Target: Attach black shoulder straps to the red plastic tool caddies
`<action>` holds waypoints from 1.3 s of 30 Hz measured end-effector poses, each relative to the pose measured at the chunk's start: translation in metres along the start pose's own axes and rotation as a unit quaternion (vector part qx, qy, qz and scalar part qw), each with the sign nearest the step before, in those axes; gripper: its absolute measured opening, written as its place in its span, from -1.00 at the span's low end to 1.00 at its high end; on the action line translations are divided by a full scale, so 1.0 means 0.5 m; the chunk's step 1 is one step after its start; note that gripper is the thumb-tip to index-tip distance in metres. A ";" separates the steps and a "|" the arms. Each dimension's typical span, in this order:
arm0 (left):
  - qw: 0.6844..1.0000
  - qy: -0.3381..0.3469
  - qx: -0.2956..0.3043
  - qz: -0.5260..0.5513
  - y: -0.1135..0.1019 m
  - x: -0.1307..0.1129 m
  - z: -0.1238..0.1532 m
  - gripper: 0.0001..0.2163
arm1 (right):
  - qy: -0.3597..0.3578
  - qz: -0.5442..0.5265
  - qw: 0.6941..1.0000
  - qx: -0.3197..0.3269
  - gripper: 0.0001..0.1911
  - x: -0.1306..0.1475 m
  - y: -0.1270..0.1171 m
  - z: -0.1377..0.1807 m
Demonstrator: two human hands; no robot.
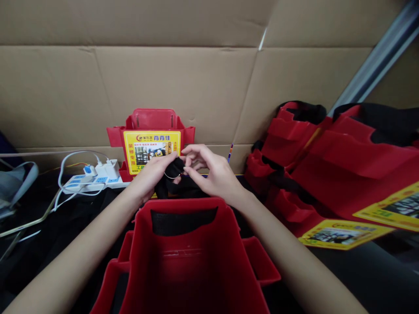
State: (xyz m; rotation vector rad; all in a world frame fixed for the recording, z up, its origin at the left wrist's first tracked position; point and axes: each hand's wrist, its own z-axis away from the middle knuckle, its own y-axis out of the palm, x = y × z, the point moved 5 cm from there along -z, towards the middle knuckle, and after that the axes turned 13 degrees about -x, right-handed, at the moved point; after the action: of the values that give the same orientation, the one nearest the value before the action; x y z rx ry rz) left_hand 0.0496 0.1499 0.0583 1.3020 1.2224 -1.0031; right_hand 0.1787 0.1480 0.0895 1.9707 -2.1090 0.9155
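Behind a red plastic tool box, my two hands meet over a bunched piece of black strap. My left hand is closed on the strap from the left, its thumb along the top. From the right, my right hand pinches at the strap's edge with thumb and fingers. A thin, pale curved wire or cord shows at the strap, too small to name surely. Black webbing also runs through the slot in the box's back wall.
Another red box with a yellow label stands against the cardboard wall. A white power strip with plugged chargers and cables lies at left. Several red boxes with black straps are stacked at right, near a metal post.
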 end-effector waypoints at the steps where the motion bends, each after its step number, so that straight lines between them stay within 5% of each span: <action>1: 1.000 -0.007 -0.009 0.007 -0.002 0.000 -0.001 -0.70 | -0.007 -0.004 1.000 0.005 -0.69 0.004 0.001 0.001; 8: 0.982 -0.104 0.107 0.118 0.007 -0.012 0.014 -0.78 | 0.072 -0.090 0.991 -0.073 -0.79 -0.007 -0.026 -0.012; 12: 0.981 -0.079 0.163 0.073 0.009 -0.007 0.013 -0.77 | 0.115 -0.100 0.978 -0.139 -0.84 -0.025 -0.054 -0.023; 21: 0.993 0.005 0.111 -0.023 0.002 -0.007 0.006 -0.81 | 0.123 -0.062 0.954 -0.266 -0.89 -0.062 -0.102 -0.029; 27: 0.996 -0.008 0.086 -0.010 -0.004 -0.003 0.001 -0.66 | 0.237 -0.144 0.915 -0.293 -0.88 -0.101 -0.089 -0.016; 29: 0.998 0.002 0.056 0.035 -0.005 -0.008 -0.002 -0.65 | 0.308 -0.171 0.904 -0.241 -0.84 -0.111 -0.068 -0.008; 34: 0.985 0.098 -0.035 0.141 -0.008 -0.034 0.002 -0.63 | 0.439 -0.211 0.861 0.146 -0.81 -0.082 0.024 0.032; 36: 0.981 0.134 -0.039 0.135 -0.005 -0.037 0.003 -0.64 | 0.434 -0.249 0.844 0.195 -0.76 -0.065 0.040 0.040; 39: 0.981 0.167 -0.007 0.099 0.005 -0.025 -0.001 -0.65 | 0.443 -0.294 0.829 0.173 -0.77 -0.060 0.054 0.043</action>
State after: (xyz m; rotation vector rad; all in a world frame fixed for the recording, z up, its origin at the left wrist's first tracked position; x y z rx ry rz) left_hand 0.0502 0.1493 0.0708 1.5920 1.3137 -0.6493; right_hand 0.1644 0.1626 0.0487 1.6182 -0.8044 1.6784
